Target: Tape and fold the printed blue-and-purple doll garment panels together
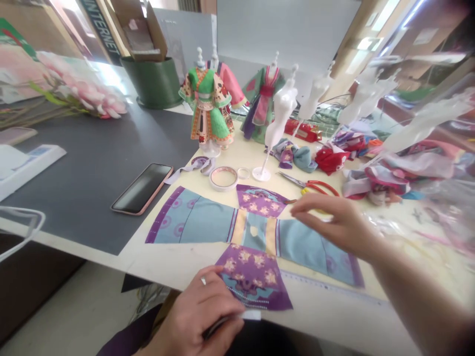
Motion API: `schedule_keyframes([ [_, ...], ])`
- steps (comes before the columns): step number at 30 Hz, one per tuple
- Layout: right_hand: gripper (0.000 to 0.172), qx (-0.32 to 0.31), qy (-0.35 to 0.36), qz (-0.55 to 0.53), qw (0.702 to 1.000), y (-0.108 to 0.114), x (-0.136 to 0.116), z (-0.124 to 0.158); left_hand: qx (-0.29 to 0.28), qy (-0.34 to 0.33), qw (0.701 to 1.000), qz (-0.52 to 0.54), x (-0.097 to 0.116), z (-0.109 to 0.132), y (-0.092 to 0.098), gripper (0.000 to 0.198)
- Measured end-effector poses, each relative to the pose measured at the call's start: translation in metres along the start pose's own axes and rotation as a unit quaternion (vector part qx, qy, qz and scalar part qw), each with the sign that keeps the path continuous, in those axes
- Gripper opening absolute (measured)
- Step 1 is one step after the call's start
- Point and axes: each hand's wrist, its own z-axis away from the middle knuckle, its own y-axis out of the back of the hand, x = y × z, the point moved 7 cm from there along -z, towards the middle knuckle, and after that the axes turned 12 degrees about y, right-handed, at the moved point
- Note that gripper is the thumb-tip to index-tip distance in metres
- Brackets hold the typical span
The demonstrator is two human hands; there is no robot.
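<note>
A garment piece of blue and purple fabric [208, 220] lies flat in a cross shape, with a small hole in its middle. My left hand [200, 306] is closed at the table's front edge, its index finger touching the lower purple flap [256, 269]. In that hand is a dark, thin thing with a white flat end [252, 315]; its kind is not clear. Above the right blue panel hovers my right hand [334, 220], thumb and fingers pinched. A small dark tip shows by its fingertips, too small to name. Orange-handled scissors [321, 186] lie just behind it.
Tape rolls [223, 178], a lilac ribbon [187, 169] and a phone [143, 188] lie nearby. White mini mannequins [284, 113] and dressed ones [208, 104] stand behind. Fabric scraps [393, 173] are heaped right; a ruler [326, 287] lies in front. A green pot [152, 81] stands at back left.
</note>
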Motion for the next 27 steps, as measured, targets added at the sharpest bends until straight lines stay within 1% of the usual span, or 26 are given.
schedule_keyframes([
  [2, 0.015, -0.076, 0.031, 0.034, 0.996, -0.027, 0.006, -0.016, -0.012, -0.011, 1.000, -0.002, 0.002, -0.002, -0.012, 0.014],
  [3, 0.016, -0.127, 0.053, 0.066, 0.988, -0.042, 0.009, -0.024, -0.020, -0.013, 1.000, -0.009, 0.003, -0.004, -0.018, 0.013],
  [4, 0.016, -0.145, 0.064, 0.074, 0.985, -0.053, 0.012, -0.032, -0.028, -0.012, 0.999, -0.018, 0.002, -0.005, -0.024, 0.012],
  [6, 0.018, -0.171, 0.078, 0.085, 0.979, -0.071, 0.020, -0.045, -0.044, -0.006, 0.998, -0.033, 0.000, -0.007, -0.034, 0.014],
  [8, 0.019, -0.191, 0.090, 0.088, 0.974, -0.083, 0.026, -0.053, -0.052, 0.000, 0.998, -0.039, -0.003, -0.008, -0.041, 0.015],
  [12, 0.020, -0.203, 0.100, 0.086, 0.970, -0.093, 0.033, -0.058, -0.058, 0.003, 0.998, -0.035, -0.007, -0.006, -0.043, 0.014],
  [15, 0.017, -0.188, 0.096, 0.074, 0.974, -0.091, 0.034, -0.057, -0.048, 0.006, 0.998, -0.028, -0.006, -0.007, -0.038, 0.013],
  [17, 0.017, -0.166, 0.087, 0.062, 0.980, -0.082, 0.034, -0.055, -0.034, 0.008, 0.999, -0.022, -0.003, -0.008, -0.030, 0.013],
  [20, 0.017, -0.116, 0.056, 0.043, 0.991, -0.060, 0.036, -0.050, -0.018, 0.004, 1.000, -0.018, 0.000, -0.010, -0.015, 0.013],
  [23, 0.015, -0.060, 0.024, 0.021, 0.998, -0.034, 0.036, -0.040, -0.006, -0.007, 1.000, -0.025, -0.001, -0.009, -0.002, 0.013],
  [25, 0.013, -0.005, 0.002, -0.017, 1.000, -0.018, 0.035, -0.031, 0.018, -0.010, 0.999, -0.034, -0.005, -0.008, 0.008, 0.014],
  [27, 0.012, 0.046, -0.024, -0.051, 0.997, -0.008, 0.034, -0.019, 0.049, -0.015, 0.998, -0.047, -0.010, -0.006, 0.019, 0.015],
])
